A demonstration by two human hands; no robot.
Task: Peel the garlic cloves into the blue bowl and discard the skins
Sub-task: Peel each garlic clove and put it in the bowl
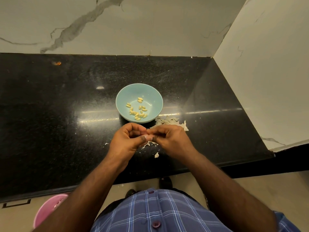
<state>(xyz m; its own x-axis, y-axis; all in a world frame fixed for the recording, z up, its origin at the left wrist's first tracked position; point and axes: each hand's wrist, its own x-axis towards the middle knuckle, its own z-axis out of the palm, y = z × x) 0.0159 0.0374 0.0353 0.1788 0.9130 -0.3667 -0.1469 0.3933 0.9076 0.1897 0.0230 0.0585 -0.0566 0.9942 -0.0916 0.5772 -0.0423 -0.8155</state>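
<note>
While both hands pinch it, the clove sits between fingertips.

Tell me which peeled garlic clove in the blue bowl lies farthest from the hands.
The pale yellow peeled clove lying alone toward the light blue ceramic bowl's far side; the others cluster nearer.

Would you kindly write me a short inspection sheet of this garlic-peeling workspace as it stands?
Surface: black speckled countertop, glossy, with small white flecks.
Job's things: blue bowl holding peeled garlic cloves; the clove being worked is mostly hidden between the fingers.
Clutter: pile of garlic skins right of the bowl; loose skin scraps below the hands.
Hands: left hand and right hand meet, both pinching a clove.
Cables: nothing seen.
Surroundings: marble-look wall; pink bin on the floor, lower left.
</note>
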